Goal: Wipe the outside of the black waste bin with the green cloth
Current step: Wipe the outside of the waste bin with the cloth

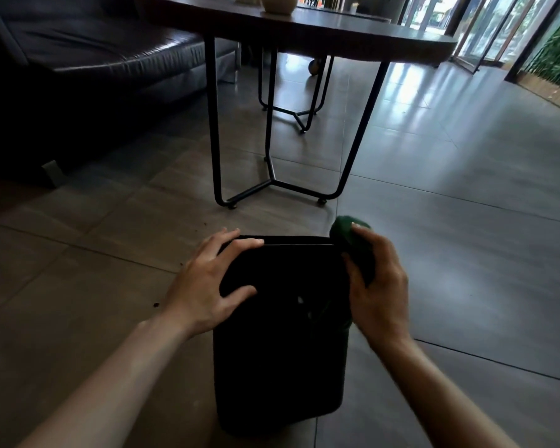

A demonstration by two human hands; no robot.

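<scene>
The black waste bin (282, 360) stands on the tiled floor right below me, its dark opening facing up. My left hand (207, 282) lies over the bin's left rim, fingers spread along the far edge and thumb reaching inside. My right hand (377, 286) grips the bunched green cloth (353, 244) and holds it against the bin's upper right corner and right side. Most of the cloth is hidden under my fingers.
A dark table (304, 24) on thin black metal legs (272, 179) stands just beyond the bin. A dark leather sofa (94, 59) fills the left. Small crumbs (157, 305) lie on the floor by my left wrist. Grey tiles stretch to the right toward glass doors.
</scene>
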